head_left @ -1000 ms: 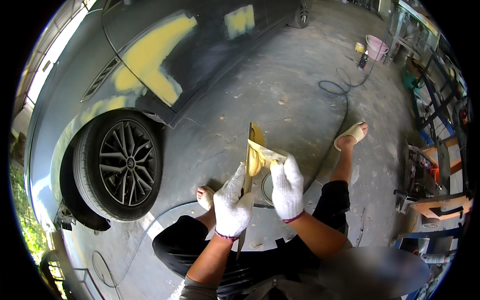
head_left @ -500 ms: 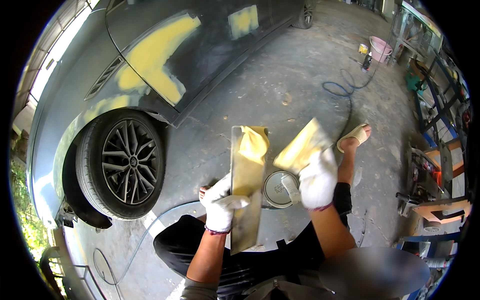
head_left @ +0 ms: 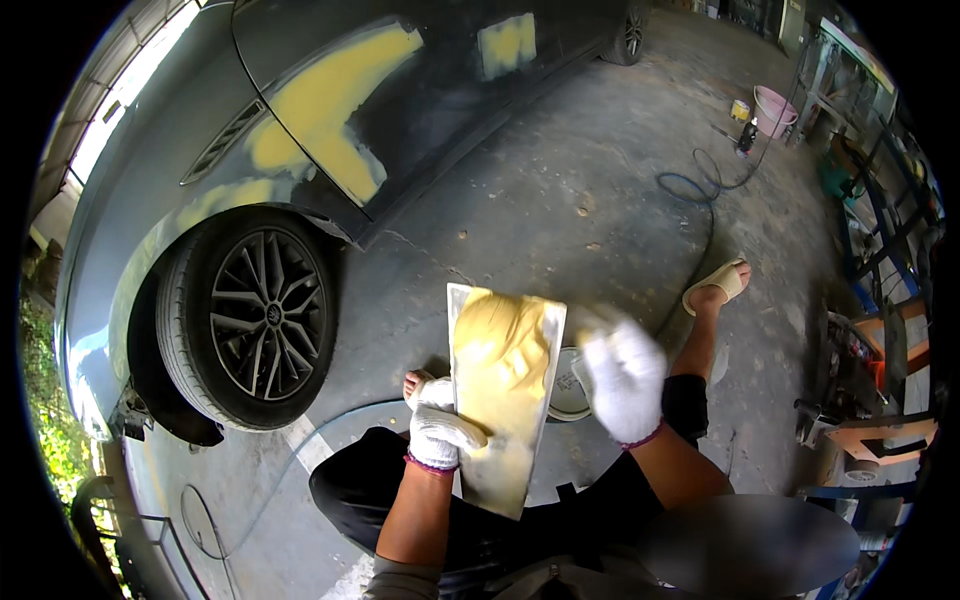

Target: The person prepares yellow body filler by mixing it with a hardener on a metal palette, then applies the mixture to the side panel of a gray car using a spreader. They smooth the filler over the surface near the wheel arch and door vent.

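Observation:
My left hand (head_left: 440, 432), in a white knit glove, grips the left edge of a long flat mixing board (head_left: 500, 465). A thick, ridged mass of yellow putty (head_left: 500, 340) covers the board's upper part. Just right of the board is my right hand (head_left: 628, 385), also gloved and smeared by motion. Its fingers are closed on a putty spreader, which is nearly edge-on and blurred; only a yellowish streak shows by the fingertips. Partly hidden behind the board and this hand, a round can (head_left: 570, 400) stands on the floor.
To the left is a dark grey car with yellow putty patches (head_left: 330, 110) and its front wheel (head_left: 272, 315). A hose (head_left: 705, 180) lies on the concrete floor. A pink bucket (head_left: 773, 112), a small yellow can (head_left: 740, 109) and a black bottle (head_left: 748, 136) stand far right, near cluttered racks (head_left: 880, 230).
The board has turned so its putty-covered face shows more broadly. My right hand has rotated, taking the spreader's broad yellow face out of sight. The view has shifted slightly.

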A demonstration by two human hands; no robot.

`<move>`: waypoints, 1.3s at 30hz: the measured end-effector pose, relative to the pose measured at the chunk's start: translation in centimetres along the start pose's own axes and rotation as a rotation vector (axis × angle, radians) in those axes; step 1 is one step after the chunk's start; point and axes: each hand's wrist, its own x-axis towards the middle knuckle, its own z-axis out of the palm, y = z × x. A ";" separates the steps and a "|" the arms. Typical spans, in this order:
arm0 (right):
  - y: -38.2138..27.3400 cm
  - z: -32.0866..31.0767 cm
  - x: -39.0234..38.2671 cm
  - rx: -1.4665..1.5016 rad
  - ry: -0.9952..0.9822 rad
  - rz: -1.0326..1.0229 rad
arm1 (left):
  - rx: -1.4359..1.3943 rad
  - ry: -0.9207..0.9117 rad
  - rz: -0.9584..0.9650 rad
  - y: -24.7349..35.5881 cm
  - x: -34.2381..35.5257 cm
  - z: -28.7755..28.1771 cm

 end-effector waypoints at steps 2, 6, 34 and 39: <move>-1.3 0.3 0.8 -0.068 0.071 -0.239 | 0.187 0.019 0.036 1.2 0.0 0.6; 1.1 1.2 1.5 -0.457 -0.035 -0.870 | 0.550 0.075 0.158 1.4 0.9 3.3; 2.5 -2.9 1.2 0.867 0.271 0.146 | 0.544 0.075 0.030 0.1 0.6 1.6; -2.0 0.7 -0.9 0.817 0.016 -0.005 | -0.150 -0.093 -0.023 -3.7 0.4 -1.3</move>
